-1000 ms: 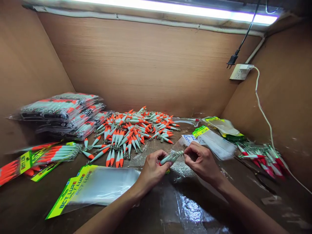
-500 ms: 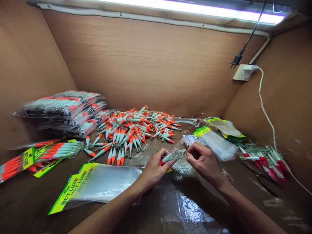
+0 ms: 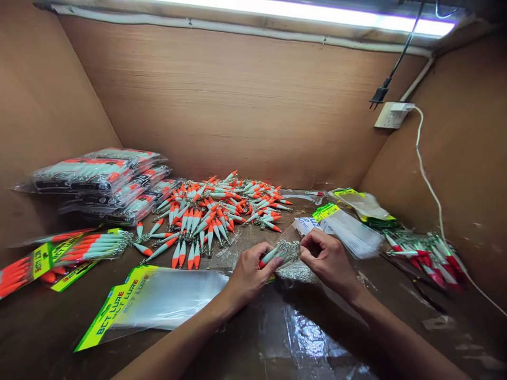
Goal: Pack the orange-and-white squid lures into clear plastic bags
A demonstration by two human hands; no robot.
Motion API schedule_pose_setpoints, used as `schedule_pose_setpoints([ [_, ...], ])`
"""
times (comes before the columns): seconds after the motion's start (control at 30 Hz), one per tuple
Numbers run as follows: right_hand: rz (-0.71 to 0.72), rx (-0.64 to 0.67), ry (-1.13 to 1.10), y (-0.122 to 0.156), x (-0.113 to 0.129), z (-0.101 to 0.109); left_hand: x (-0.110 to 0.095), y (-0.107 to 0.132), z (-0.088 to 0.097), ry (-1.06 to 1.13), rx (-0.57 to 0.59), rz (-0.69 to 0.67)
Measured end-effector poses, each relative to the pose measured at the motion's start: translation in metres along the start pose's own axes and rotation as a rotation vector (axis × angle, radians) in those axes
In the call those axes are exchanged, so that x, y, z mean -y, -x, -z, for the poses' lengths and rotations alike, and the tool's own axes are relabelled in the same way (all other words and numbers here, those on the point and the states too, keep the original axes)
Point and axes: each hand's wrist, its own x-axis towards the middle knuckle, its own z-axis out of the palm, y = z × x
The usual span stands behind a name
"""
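My left hand [image 3: 250, 272] is closed around a packet of squid lures [image 3: 270, 255], orange at one end and white along the body. Their hooks point right, inside what looks like clear plastic. With thumb and forefinger pinched together, my right hand [image 3: 325, 258] grips the packet's edge beside the hooks. A bit of yellow shows beneath my left hand. Behind both hands spreads a large heap of loose orange-and-white lures [image 3: 214, 211]. Left of my left forearm lie flat clear bags [image 3: 170, 295] with yellow headers.
Bagged lures are stacked [image 3: 83, 174] at the back left, with yellow-headed packets [image 3: 93, 245] in front. On the right are more empty bags [image 3: 352, 229], red-and-white lures [image 3: 435, 258], dark pliers-like handles [image 3: 415, 285] and a white cable [image 3: 425, 174] hanging from a socket.
The view has shifted slightly. Both hands keep their grip on the packet, and my right fingers have shifted a little at its hook end.
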Motion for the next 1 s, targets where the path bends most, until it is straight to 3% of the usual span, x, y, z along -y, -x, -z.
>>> schedule_pose_setpoints([
  [0.2, -0.026, -0.005, -0.050, 0.001, 0.001, -0.009, 0.006, 0.000, -0.003, -0.023, 0.033, 0.017],
  [0.33, 0.036, 0.074, -0.082, -0.001, 0.000, 0.000, 0.005, -0.001, -0.001, -0.009, 0.002, 0.015],
  [0.53, 0.118, -0.035, -0.069, -0.001, 0.002, 0.011, 0.003, -0.004, 0.005, 0.074, -0.011, 0.058],
  [0.67, 0.222, 0.062, -0.065, 0.000, 0.003, 0.005, 0.004, -0.004, 0.004, 0.078, 0.013, 0.029],
  [1.0, 0.236, 0.040, -0.117, -0.002, 0.013, 0.005, -0.004, -0.001, -0.005, -0.040, -0.044, -0.038],
])
